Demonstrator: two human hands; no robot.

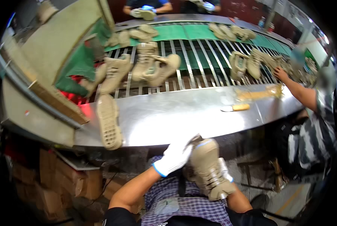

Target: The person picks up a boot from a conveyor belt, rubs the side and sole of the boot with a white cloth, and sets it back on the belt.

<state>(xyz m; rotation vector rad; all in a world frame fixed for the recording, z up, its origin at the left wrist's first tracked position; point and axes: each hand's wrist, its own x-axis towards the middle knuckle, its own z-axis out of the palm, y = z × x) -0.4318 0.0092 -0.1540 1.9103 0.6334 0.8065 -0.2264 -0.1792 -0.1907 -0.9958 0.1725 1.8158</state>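
Note:
A beige lace-up shoe (206,165) is held over my lap, its toe up and its laces toward me. My right hand (224,170), in a white glove, grips it from the right side; the shoe hides most of its fingers. My left hand (177,153), gloved in white with a blue cuff, is closed beside the toe. A small grey-brown piece (196,138) shows at its fingertips; what it is I cannot tell. A blue line runs along the toe's edge. On the metal table edge (168,116), a beige sole (110,124) lies with its tread showing.
A knife (241,107) with a yellow handle lies on the metal edge. Beyond, beige shoes (144,62) stand on a slatted roller conveyor (195,64). A co-worker's arm (300,88) reaches in at right; two others work at the far side. Cardboard boxes (63,173) sit lower left.

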